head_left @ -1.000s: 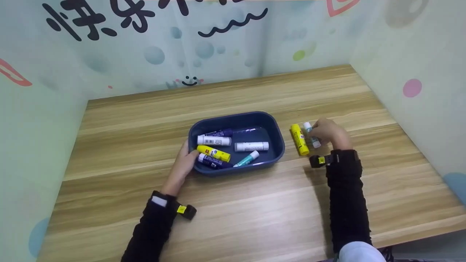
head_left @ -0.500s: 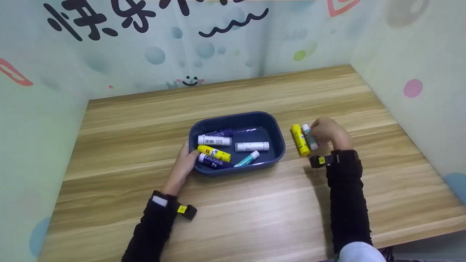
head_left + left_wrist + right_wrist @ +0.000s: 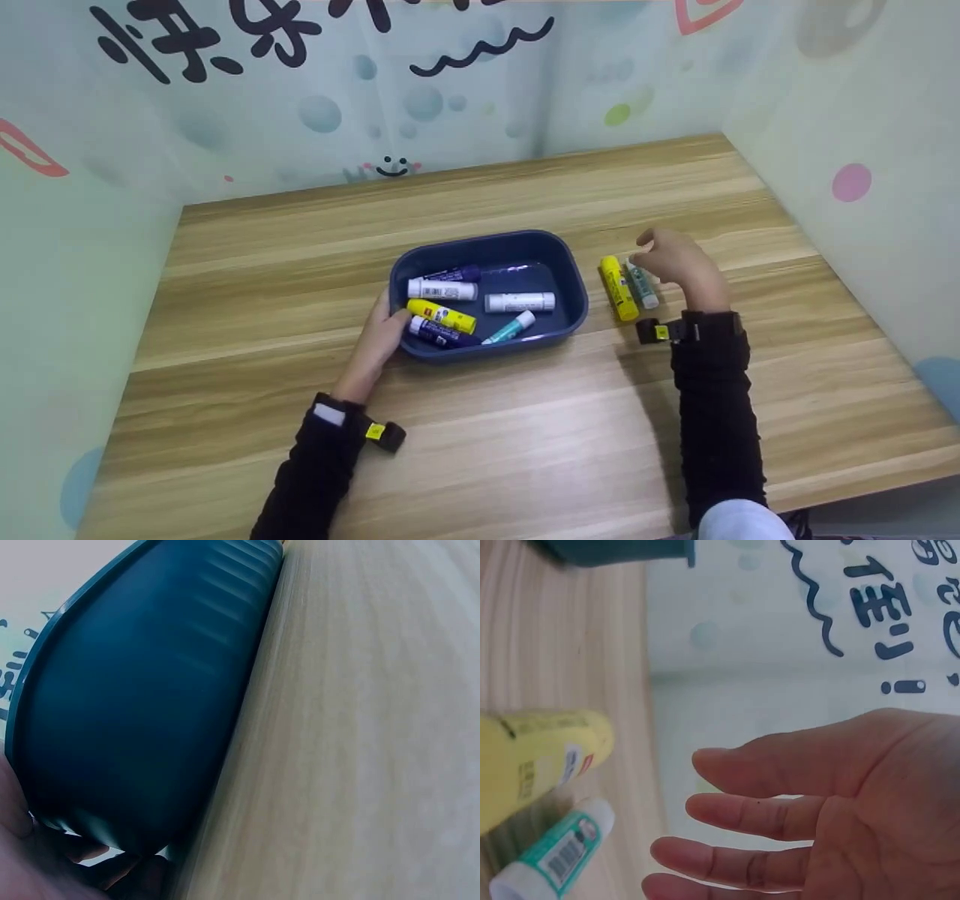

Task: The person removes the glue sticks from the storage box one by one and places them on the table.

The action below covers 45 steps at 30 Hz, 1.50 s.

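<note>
My left hand (image 3: 377, 337) grips the left end of a dark blue plastic bin (image 3: 487, 352), thumb over the rim and fingers against the outer wall. Inside lie several glue sticks: a yellow one (image 3: 441, 316), two white ones, two dark purple ones and a small teal one (image 3: 510, 328). To the right of the bin, a yellow glue stick (image 3: 619, 289) and a small teal-and-white glue stick (image 3: 643, 283) lie side by side on the table. Just above them hovers my right hand (image 3: 681, 262), its fingers loosely extended and holding nothing in the right wrist view.
The wood-grain table (image 3: 495, 450) is enclosed by printed walls at the back (image 3: 480, 127) and both sides. Small cameras are strapped to both wrists, the left wrist camera (image 3: 386, 436) sitting low over the table.
My right hand has let go of the small teal-and-white glue stick beside the yellow one and lifted slightly away. The left hand and the bin stay where they were.
</note>
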Motion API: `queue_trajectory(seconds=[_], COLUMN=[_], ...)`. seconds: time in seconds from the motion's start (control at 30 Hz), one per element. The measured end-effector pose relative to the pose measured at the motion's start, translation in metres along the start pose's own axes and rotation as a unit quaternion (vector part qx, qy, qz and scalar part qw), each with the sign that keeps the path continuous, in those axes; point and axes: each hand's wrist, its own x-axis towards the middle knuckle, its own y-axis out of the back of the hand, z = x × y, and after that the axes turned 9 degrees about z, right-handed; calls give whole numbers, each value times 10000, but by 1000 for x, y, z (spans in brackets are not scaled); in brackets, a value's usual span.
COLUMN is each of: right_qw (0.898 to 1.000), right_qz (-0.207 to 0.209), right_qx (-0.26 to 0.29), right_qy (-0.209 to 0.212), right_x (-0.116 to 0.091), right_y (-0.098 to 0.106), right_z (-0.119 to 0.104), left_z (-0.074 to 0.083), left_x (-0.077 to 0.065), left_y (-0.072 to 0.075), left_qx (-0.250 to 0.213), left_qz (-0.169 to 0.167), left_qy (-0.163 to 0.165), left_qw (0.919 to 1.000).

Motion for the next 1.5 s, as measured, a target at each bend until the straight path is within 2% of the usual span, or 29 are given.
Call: queue_trajectory(seconds=[0.23,0.53,0.73,0.87,1.0,1.17,1.37,1.5], right_qw=[9987,9876,9758,9698,9655,9649,9669,9638], right_qz=[284,674,485,237,96,85,318,469], right_qx=[-3,-99,-160,-432,-841,-1220,-1453,-1538], right_qy=[425,1416,2124,2389,2462,2322,2073,2127], right_x=[-9,-23,-25,-22,-16,-6,4,6], right_y=[-5,-26,-45,-61,-79,-99,-117,-121], right_z=[-27,-61,-75,-80,-83,-84,-79,-77], left_z=[0,0,0,0,-1,-1,-1,-2], left_x=[1,-1,0,0,0,0,1,1], left_y=[0,0,0,0,0,1,0,0], left_qx=[25,-10,-15,-32,-17,1,-30,58], left_qz=[-11,-52,-57,-77,-100,-70,-30,-12], left_qy=[-11,-1,-20,-5,19,-36,-56,-58], left_qw=[10000,10000,10000,10000,9999,10000,10000,10000])
